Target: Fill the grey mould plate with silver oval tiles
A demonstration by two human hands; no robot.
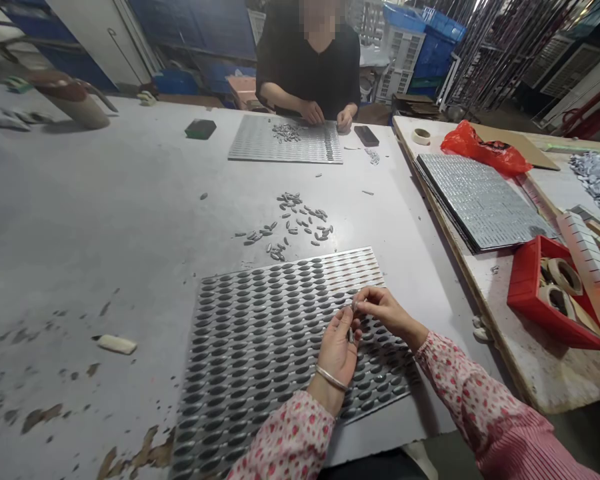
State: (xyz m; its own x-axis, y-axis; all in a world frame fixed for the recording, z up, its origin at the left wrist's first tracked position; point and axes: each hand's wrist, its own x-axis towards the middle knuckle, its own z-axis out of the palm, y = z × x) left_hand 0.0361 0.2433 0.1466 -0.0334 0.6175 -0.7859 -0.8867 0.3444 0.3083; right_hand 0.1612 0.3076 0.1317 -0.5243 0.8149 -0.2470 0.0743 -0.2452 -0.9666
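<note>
A silver panel lies on the table before me, with rows of dark oval pieces across most of it. Its far right part shows bare light strips. Over the panel's right half, my left hand is curled palm up around small grey oval pieces. My right hand meets its fingertips in a pinch; a tiny piece seems to be between them, too small to make out. Beyond the panel's far edge, loose oval pieces are scattered on the table.
Across the white table, another person works at a similar panel. A pale-handled tool lies left. On the right-hand table are stacked panels, a red bin of tape rolls and a red plastic bag.
</note>
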